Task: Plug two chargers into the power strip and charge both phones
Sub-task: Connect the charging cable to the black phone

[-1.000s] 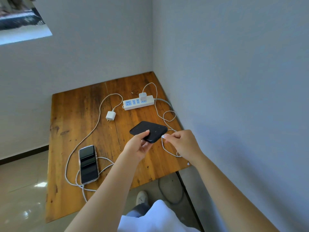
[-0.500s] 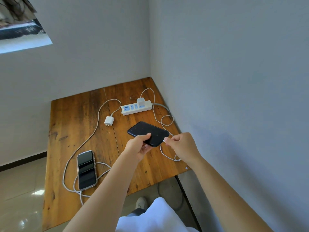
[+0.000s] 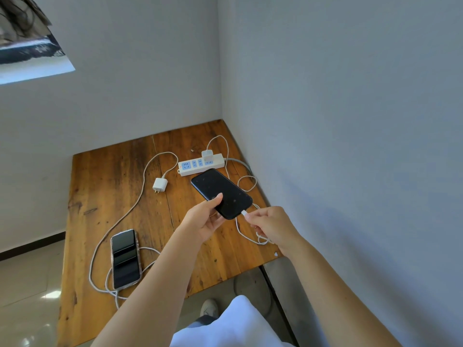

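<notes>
My left hand (image 3: 206,219) holds a black phone (image 3: 221,192) above the wooden table (image 3: 100,196). My right hand (image 3: 271,225) pinches the white cable plug (image 3: 244,213) at the phone's lower end. That cable runs to a white charger (image 3: 207,155) plugged into the white power strip (image 3: 201,164) at the back. A second white charger (image 3: 159,185) lies unplugged on the table, prongs showing. Its cable loops to a second phone (image 3: 124,258) lying screen up at the front left.
The table sits in a corner, with grey walls (image 3: 338,121) close behind it and on its right. The cable of the held phone lies in loops (image 3: 246,182) near the right edge. A shoe (image 3: 209,306) and tiled floor show below the table's front edge.
The black phone has been raised and turned more lengthwise in my left hand. The cable plug in my right hand now sits at the phone's lower end.
</notes>
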A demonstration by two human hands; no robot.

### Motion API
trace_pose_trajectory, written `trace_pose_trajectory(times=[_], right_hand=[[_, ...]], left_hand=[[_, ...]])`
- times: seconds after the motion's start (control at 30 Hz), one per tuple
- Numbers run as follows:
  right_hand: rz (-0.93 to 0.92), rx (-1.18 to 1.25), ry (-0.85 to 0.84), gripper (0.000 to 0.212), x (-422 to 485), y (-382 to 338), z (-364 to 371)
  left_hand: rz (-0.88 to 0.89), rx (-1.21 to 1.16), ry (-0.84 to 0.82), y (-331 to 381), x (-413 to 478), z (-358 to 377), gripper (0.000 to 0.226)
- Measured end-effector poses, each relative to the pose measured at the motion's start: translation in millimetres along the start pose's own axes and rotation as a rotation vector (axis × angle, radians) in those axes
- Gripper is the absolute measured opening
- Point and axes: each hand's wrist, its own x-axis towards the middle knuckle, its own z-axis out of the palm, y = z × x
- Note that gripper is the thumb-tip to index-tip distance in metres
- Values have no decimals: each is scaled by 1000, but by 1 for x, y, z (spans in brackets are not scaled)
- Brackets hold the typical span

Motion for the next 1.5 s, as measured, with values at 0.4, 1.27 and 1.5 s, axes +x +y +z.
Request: trace_pose_trajectory(times=[0.4,1.27,1.5], right_hand=[[33,-11,-59,15,3,8,0],[37,1,-49,24,8,26,0],[32,5,-85,29,7,25,-2]], left_hand=[[4,-66,-156,-8,5,-14,22],[68,-14,-126,-10,3,-11,40],[60,-15,-113,-10,1,-11,39]])
